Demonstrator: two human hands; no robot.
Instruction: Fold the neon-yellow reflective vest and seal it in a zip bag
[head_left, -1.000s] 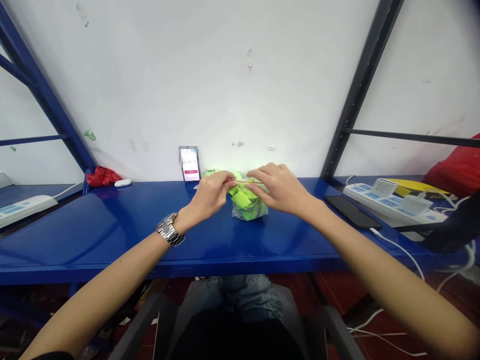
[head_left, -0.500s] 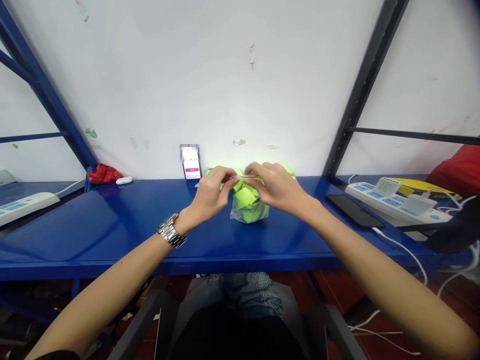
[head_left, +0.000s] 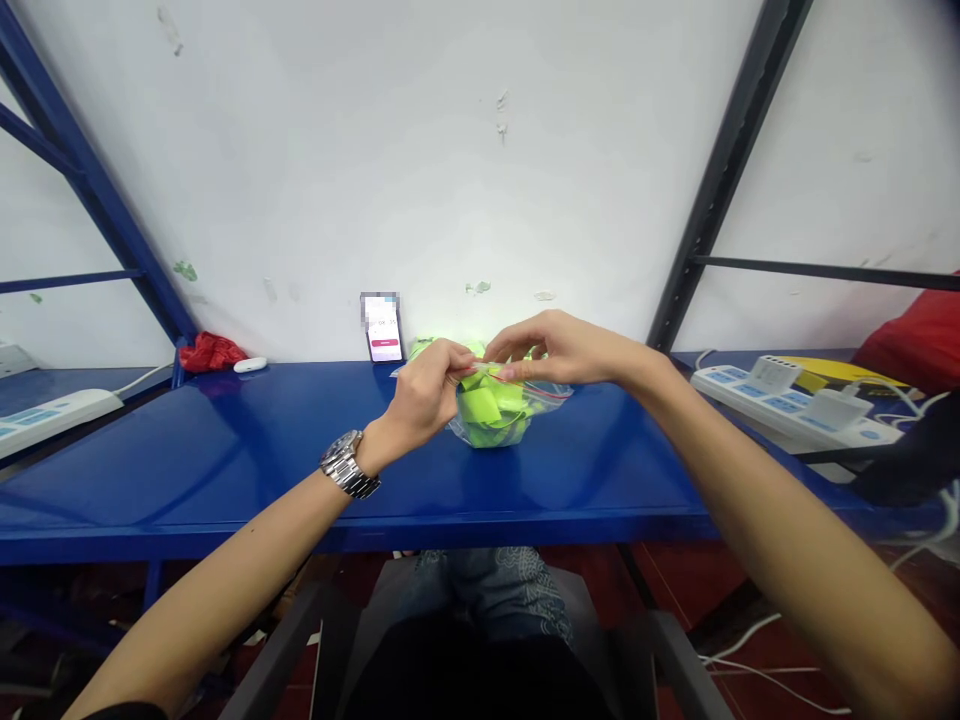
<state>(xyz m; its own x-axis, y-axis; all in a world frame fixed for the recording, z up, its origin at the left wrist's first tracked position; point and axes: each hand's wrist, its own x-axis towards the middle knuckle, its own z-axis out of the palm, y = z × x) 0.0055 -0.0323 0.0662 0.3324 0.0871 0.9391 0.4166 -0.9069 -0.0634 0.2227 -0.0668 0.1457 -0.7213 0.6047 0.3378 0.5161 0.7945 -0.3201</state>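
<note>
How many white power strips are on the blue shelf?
2. The left power strip lies at the far left edge; the right power strip lies far right, carrying plugs. Others may be hidden.

A bag [head_left: 495, 418] is set on the middle of the bench [head_left: 225, 450], gripped at its top by the left hand [head_left: 424, 395] and the right hand [head_left: 562, 350]. Just behind it to the left, a phone [head_left: 382, 328] is propped against the wall [head_left: 450, 150]. A cloth [head_left: 210, 352] and a small case [head_left: 247, 365] are placed at the back left, and a power strip [head_left: 795, 400] is laid at the right.

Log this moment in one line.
left hand: pinches zip bag top | right hand: same | contents: green pieces | surface: blue shelf
</note>
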